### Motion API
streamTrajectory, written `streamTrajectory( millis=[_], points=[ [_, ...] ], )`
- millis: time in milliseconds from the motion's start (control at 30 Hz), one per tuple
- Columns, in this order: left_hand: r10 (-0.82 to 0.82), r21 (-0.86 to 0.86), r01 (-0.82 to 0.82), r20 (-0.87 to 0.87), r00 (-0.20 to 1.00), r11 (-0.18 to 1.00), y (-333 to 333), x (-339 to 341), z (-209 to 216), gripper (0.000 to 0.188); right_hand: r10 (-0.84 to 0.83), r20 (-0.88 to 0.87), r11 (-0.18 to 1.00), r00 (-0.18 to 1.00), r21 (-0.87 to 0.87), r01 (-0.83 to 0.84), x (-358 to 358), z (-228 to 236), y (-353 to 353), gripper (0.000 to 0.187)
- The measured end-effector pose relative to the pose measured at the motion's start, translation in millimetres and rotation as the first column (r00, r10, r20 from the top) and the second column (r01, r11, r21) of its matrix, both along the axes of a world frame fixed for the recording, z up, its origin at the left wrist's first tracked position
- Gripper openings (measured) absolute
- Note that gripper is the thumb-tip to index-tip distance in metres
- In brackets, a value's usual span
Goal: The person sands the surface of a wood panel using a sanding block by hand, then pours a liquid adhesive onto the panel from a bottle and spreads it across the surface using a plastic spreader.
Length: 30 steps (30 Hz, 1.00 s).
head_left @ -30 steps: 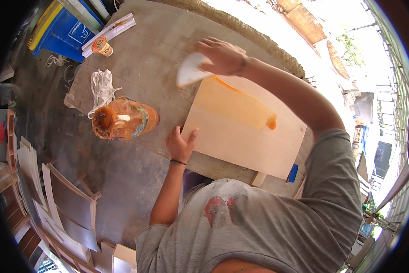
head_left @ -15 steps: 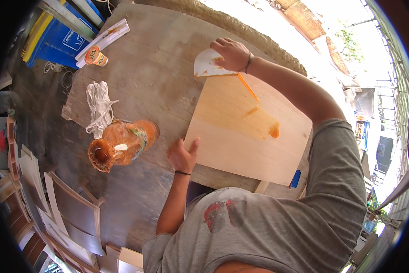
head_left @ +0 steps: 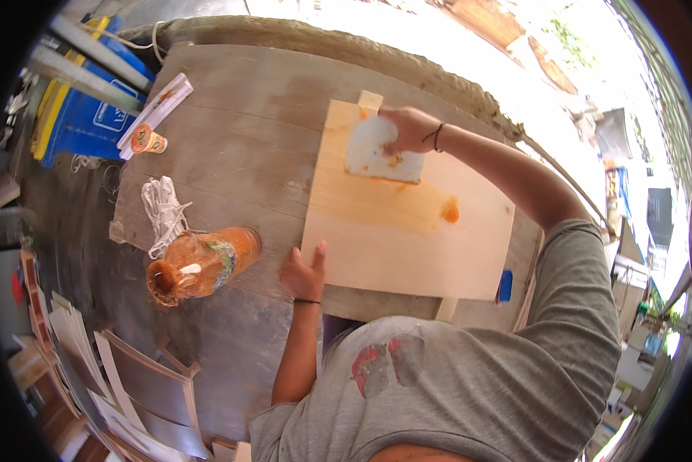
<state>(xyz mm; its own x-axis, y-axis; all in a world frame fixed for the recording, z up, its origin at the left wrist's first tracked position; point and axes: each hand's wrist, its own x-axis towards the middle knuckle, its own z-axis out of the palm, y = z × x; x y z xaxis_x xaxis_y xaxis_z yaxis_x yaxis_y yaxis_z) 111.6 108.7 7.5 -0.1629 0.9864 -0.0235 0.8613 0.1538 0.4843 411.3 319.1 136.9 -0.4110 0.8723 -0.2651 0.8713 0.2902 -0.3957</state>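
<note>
A pale wooden board [head_left: 407, 258] lies on the table with a smeared orange-yellow band and a thicker orange dab [head_left: 450, 209] right of its middle. My right hand [head_left: 409, 129] grips a white, rounded-top flat spreader [head_left: 367, 150], its straight edge facing me against the board's far left part. Orange stains mark the spreader. At the near left corner of the board is my left hand [head_left: 301, 276], thumb over the edge and other fingers curled, partly hidden. To its left lies a clear plastic bottle [head_left: 207, 262] coated with orange-brown paste, its wide cut mouth towards the left.
White cord or cloth strips [head_left: 163, 212] lie bundled beyond the bottle. An orange-and-white cup [head_left: 149, 140] and pale strips [head_left: 157, 114] sit at the table's far left, near a blue-and-yellow bin [head_left: 92, 119]. Wooden panels [head_left: 142, 377] lean at lower left. A blue object [head_left: 505, 285] touches the board's right side.
My right hand has brought the spreader from the board's far edge nearer, onto its surface. The bright orange streak beside it no longer shows. My left hand stays at the corner; the view has shifted slightly.
</note>
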Motion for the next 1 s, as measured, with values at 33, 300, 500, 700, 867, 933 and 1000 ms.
streamTrajectory(
  millis=[33, 300, 500, 700, 867, 933, 1000],
  points=[
    [-0.002, 0.027, 0.003, -0.018, 1.0, 1.0, -1.2, 0.0, -1.3, 0.057, 0.023, 0.037, 0.993, 0.999, -0.114, -0.018, 6.5, -8.9, -14.8, 0.059],
    [0.025, 0.071, -0.026, 0.022, 0.999, 0.997, 0.7, 1.8, -4.1, 0.055, -0.089, 0.122, 0.993, 0.989, 0.092, 0.078, 14.7, -0.5, -92.1, 0.044],
    [-0.015, 0.063, 0.013, 0.036, 0.999, 0.998, 1.6, -1.4, -5.7, 0.056, -0.187, -0.013, 0.875, 0.982, 0.452, 0.173, -3.9, -37.3, -42.5, 0.036],
    [-0.032, 0.126, 0.024, 0.06, 0.998, 0.992, 7.8, 0.7, 2.1, 0.057, -0.423, 0.095, 0.828, 0.901, 0.446, 0.341, 14.8, -11.1, 73.5, 0.04],
    [0.007, 0.087, -0.009, 0.017, 1.0, 0.996, 3.2, 3.7, -6.6, 0.058, -0.395, -0.001, 0.793, 0.919, 0.505, 0.342, 60.6, 17.8, -25.2, 0.046],
    [0.02, 0.055, -0.018, -0.038, 0.999, 0.998, 1.1, -0.6, -8.6, 0.058, -0.325, 0.09, 0.93, 0.942, 0.211, 0.301, 55.2, 6.8, -95.2, 0.043],
    [0.036, 0.059, -0.033, -0.054, 0.998, 0.998, -1.0, 1.8, -3.5, 0.057, -0.335, 0.113, 0.94, 0.935, 0.099, 0.325, 50.6, -9.8, -131.5, 0.042]
  ],
)
